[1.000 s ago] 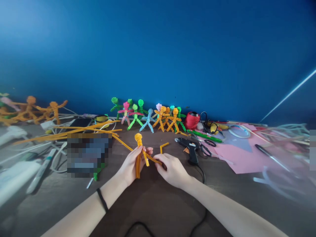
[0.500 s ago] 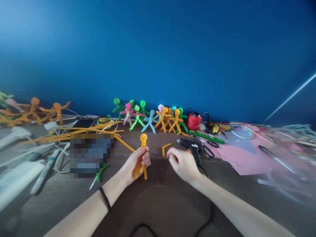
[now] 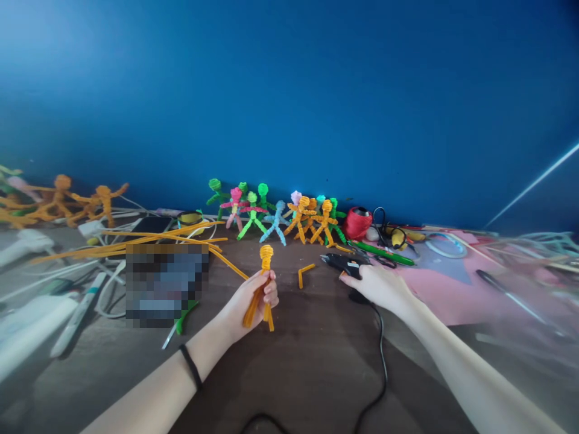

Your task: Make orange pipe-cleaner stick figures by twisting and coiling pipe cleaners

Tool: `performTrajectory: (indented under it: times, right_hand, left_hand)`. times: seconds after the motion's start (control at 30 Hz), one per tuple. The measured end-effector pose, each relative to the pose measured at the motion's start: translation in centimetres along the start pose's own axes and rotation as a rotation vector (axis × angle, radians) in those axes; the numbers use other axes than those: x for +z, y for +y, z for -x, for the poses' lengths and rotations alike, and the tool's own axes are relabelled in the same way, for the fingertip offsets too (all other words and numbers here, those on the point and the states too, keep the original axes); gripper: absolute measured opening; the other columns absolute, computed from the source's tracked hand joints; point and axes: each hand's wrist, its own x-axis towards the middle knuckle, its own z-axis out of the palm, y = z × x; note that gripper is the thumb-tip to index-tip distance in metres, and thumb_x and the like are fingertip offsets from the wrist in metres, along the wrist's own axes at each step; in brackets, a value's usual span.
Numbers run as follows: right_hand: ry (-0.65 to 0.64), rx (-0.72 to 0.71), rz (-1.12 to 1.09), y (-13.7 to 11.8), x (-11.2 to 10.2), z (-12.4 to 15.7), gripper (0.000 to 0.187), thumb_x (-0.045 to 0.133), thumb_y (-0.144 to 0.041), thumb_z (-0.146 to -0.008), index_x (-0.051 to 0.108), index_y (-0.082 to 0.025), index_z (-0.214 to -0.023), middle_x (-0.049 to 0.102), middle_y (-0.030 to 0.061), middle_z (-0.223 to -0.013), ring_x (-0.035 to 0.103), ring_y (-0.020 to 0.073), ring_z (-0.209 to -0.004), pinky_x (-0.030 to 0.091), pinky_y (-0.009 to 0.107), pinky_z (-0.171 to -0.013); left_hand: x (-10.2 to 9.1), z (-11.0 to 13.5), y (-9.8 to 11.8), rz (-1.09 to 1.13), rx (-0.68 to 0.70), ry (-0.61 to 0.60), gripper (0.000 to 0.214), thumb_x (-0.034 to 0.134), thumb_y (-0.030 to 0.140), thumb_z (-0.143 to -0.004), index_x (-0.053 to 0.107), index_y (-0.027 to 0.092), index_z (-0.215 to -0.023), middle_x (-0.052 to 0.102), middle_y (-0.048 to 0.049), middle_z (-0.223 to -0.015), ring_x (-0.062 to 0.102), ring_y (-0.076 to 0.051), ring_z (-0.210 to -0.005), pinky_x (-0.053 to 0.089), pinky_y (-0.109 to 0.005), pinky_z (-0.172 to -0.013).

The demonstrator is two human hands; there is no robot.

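Note:
My left hand point(image 3: 259, 295) is closed round an orange pipe-cleaner figure point(image 3: 266, 258). Its coiled head stands up above my fingers, and loose straight strands hang out below. Over to the right, my right hand point(image 3: 373, 282) is wrapped round the handle of a black glue gun point(image 3: 339, 261), whose nozzle points left. My palm hides most of the handle. On the table between the two hands lies a bent orange pipe-cleaner piece point(image 3: 302, 277).
Several finished pipe-cleaner figures point(image 3: 252, 222) stand along the blue wall. Long orange pipe cleaners point(image 3: 149, 240) lie at left above a blurred-out object point(image 3: 167, 283). Red string point(image 3: 357, 224), a green cutter point(image 3: 384, 253) and pink paper point(image 3: 446, 295) are at right. The gun's black cord point(image 3: 384, 355) runs toward me.
My right hand has moved right, from beside the bent orange piece onto the glue gun, and has taken hold of its handle. My left hand keeps the orange figure almost in place.

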Motion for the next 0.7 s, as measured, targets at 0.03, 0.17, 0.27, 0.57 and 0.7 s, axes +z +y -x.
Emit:
performTrajectory:
  times: [0.03, 0.17, 0.27, 0.57, 0.7]
  right_hand:
    - [-0.058, -0.002, -0.081, 0.2, 0.0, -0.2, 0.045, 0.041, -0.053, -0.077, 0.062, -0.013, -0.079, 0.067, 0.0134, -0.072, 0.063, 0.0236, -0.059, 0.041, 0.03, -0.052]
    - [-0.248, 0.008, -0.621, 1.0, 0.2, -1.2, 0.042, 0.044, -0.053, -0.076, 0.056, -0.012, -0.076, 0.063, 0.0081, -0.051, 0.051, 0.0124, -0.034, 0.032, 0.021, -0.037]
    - [-0.29, 0.034, -1.056, 1.1, 0.2, -1.6, 0.037, 0.044, -0.049, -0.077, 0.052, -0.013, -0.075, 0.061, 0.0072, -0.05, 0.048, 0.0095, -0.033, 0.023, 0.018, -0.031]
    - [-0.431, -0.254, -1.754, 0.4, -1.3, -0.5, 0.024, 0.044, -0.038, -0.079, 0.04, -0.018, -0.066, 0.054, -0.0005, -0.047, 0.046, 0.0077, -0.038, 0.033, 0.018, -0.038]
    - [-0.323, -0.365, -1.648, -0.7, -1.0, 0.5, 0.015, 0.05, -0.031, -0.078, 0.046, -0.018, -0.083, 0.063, 0.0025, -0.063, 0.051, 0.0092, -0.041, 0.03, 0.019, -0.036]
  left_hand:
    - [0.0, 0.0, 0.0, 0.003, -0.003, 0.003, 0.011, 0.045, 0.018, -0.083, 0.049, 0.015, -0.072, 0.037, 0.0064, -0.05, 0.034, -0.003, -0.04, 0.031, -0.016, -0.045]
    - [0.1, 0.1, 0.1, 0.026, -0.016, 0.011, 0.01, 0.046, 0.017, -0.082, 0.049, 0.015, -0.072, 0.038, 0.006, -0.052, 0.035, -0.003, -0.041, 0.033, -0.017, -0.046]
    - [0.1, 0.1, 0.1, 0.048, -0.03, 0.01, 0.011, 0.046, 0.017, -0.082, 0.049, 0.015, -0.072, 0.038, 0.0056, -0.053, 0.036, -0.004, -0.042, 0.033, -0.018, -0.047]
    - [-0.1, -0.2, 0.1, 0.065, -0.041, 0.009, 0.011, 0.045, 0.016, -0.083, 0.05, 0.014, -0.073, 0.039, 0.0047, -0.054, 0.037, -0.004, -0.043, 0.035, -0.018, -0.048]
    - [-0.2, -0.3, 0.0, 0.047, -0.033, 0.009, 0.013, 0.044, 0.016, -0.083, 0.051, 0.014, -0.073, 0.039, 0.0044, -0.053, 0.038, -0.004, -0.043, 0.035, -0.018, -0.048]
